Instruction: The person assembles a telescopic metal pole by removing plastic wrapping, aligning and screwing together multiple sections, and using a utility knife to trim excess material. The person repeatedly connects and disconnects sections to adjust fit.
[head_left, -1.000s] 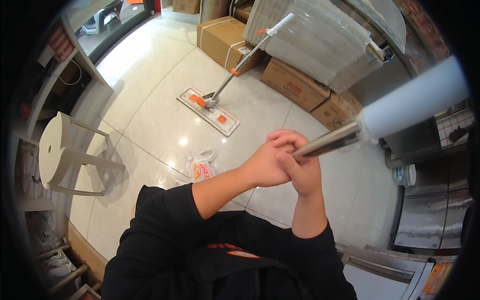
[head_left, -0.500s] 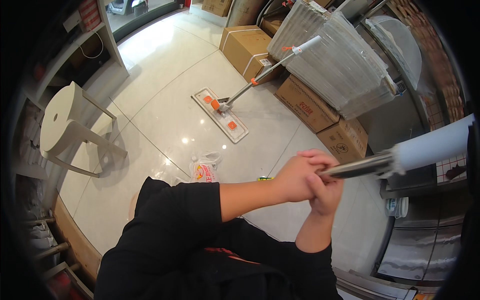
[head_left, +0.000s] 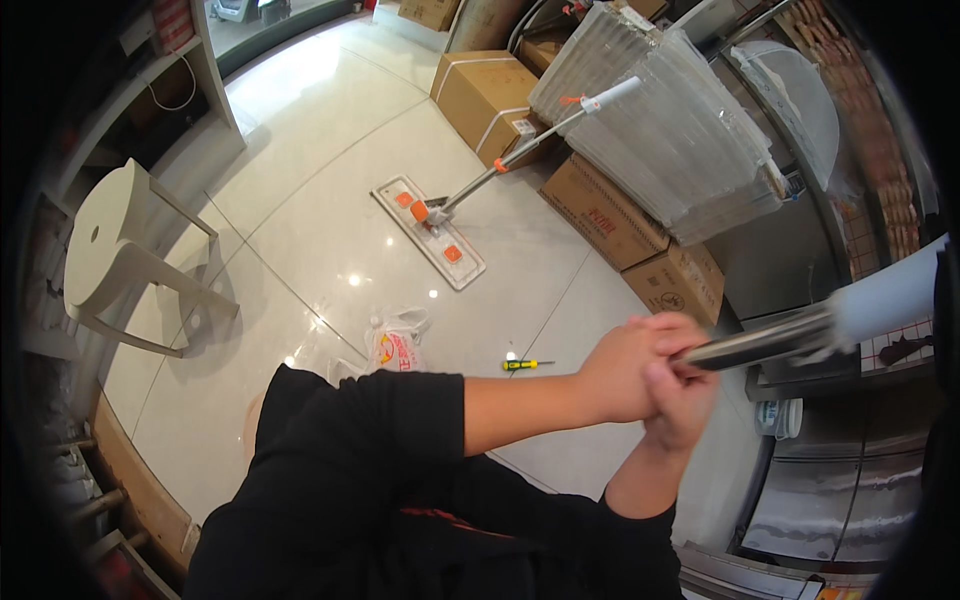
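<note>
A shiny metal pole (head_left: 762, 338) with a pale blue-white sleeve (head_left: 893, 292) runs in from the right edge. Its near end sits inside both my hands; what is on its far end is out of view. My left hand (head_left: 625, 368) is closed around that end, with the forearm reaching across from the left. Pressed against it, my right hand (head_left: 686, 402) is closed too, its fingers interlaced with or over the left ones. Just left of the hands, a yellow-and-black screwdriver (head_left: 520, 365) lies on the tiled floor.
A flat mop (head_left: 443, 262) with orange clips stands ahead, its handle slanting toward cardboard boxes (head_left: 605, 215) and plastic-wrapped panels (head_left: 670, 130). A beige stool (head_left: 118, 235) stands left. A printed plastic bag (head_left: 397, 343) lies near my knee. A white bucket (head_left: 780, 418) is at the right.
My clasped hands have shifted right and slightly down in the picture with the pole. The screwdriver, mostly covered by my forearm before, now shows. The floor scene has slid slightly left.
</note>
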